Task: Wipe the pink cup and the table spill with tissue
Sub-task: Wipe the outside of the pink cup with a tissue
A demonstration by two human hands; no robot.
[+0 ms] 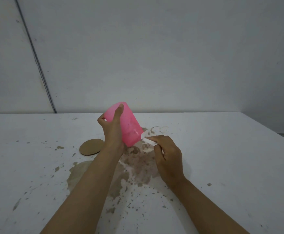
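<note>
L hand [113,132] grips pink cup [129,127] (tilted); R hand [169,159] pinches tissue [147,140]

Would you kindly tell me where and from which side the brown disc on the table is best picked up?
Probably pinch the brown disc at its left edge, coming from the left: it lies flat on the table, so only the rim offers a hold, and the left hand holding the pink cup crowds its right side.
</note>
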